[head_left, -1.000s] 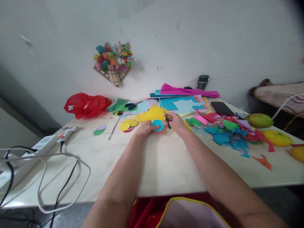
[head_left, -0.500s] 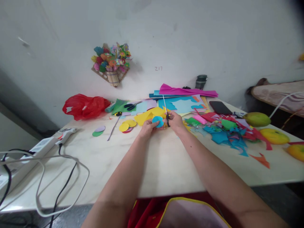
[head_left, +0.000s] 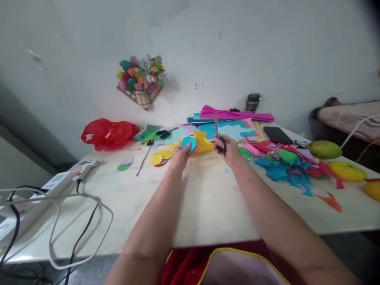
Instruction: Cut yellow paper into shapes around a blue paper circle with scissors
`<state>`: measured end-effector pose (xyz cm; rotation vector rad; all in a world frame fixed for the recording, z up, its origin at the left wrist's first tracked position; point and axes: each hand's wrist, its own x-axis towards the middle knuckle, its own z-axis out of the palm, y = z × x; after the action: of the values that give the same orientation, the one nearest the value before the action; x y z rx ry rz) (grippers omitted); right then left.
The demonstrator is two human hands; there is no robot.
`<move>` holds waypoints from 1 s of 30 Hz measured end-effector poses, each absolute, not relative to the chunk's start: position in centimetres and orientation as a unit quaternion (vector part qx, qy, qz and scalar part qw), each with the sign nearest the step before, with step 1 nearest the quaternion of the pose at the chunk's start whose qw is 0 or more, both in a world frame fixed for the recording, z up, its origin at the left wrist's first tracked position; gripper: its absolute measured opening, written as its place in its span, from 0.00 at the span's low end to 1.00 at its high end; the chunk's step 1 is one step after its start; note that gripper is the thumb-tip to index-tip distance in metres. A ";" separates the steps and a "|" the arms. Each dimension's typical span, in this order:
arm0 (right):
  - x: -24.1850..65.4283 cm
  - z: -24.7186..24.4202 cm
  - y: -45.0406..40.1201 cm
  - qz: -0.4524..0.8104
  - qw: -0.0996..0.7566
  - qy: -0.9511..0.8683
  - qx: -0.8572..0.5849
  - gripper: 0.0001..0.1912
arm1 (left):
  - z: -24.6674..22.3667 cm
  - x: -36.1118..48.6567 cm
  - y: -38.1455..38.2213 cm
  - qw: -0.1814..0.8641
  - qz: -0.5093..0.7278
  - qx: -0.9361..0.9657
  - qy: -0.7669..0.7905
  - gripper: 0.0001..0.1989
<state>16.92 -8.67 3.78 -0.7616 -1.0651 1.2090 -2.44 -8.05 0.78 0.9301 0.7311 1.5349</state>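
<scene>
Between the thumb and fingers of my left hand (head_left: 180, 155) is a blue paper circle (head_left: 189, 143), its face toward me. My right hand (head_left: 230, 149) is closed round the black handles of a pair of scissors (head_left: 217, 126), whose blades point up and away, apart from the circle. Behind both hands lies a yellow paper sheet (head_left: 204, 143) with cut edges. Left of my left hand, yellow paper circles (head_left: 160, 156) overlap a reddish one on the table. Farther left, a lilac circle (head_left: 127, 161) rests partly over a green circle (head_left: 123, 167).
Coloured paper scraps (head_left: 285, 170) spread at the right, beside green-yellow fruit (head_left: 324, 149) and a dark phone (head_left: 277, 135). Paper sheets (head_left: 225, 128) and a tumbler (head_left: 253, 102) stand at the back. A red plastic bag (head_left: 109, 133), second scissors (head_left: 166, 132) and a power strip (head_left: 53, 184) are leftward.
My hands have moved apart. The left shifted left with the blue circle, the right moved rightward with the scissors, away from the paper. A small blue scrap shows on the table below.
</scene>
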 end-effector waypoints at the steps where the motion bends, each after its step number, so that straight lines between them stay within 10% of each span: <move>1: 17.2 3.8 -8.5 0.526 0.640 -0.455 -0.325 0.22 | 1.2 -3.0 -8.0 0.569 0.666 0.375 0.304 0.16; 8: 17.9 3.3 -8.0 0.529 0.647 -0.434 -0.337 0.18 | 2.6 -6.0 -8.0 0.553 0.729 0.279 0.292 0.06; 19: 16.2 2.0 -8.7 0.563 0.422 -0.592 -0.393 0.22 | -0.5 -3.5 -7.8 0.584 0.611 0.407 0.347 0.18; 30: 16.1 1.2 -8.7 0.567 0.376 -0.638 -0.362 0.21 | -0.6 -3.5 -7.9 0.577 0.614 0.422 0.334 0.16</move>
<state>16.12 -8.65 1.24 -0.9252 -1.6319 1.4509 -3.51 -7.88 -0.59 0.9877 0.7821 1.4375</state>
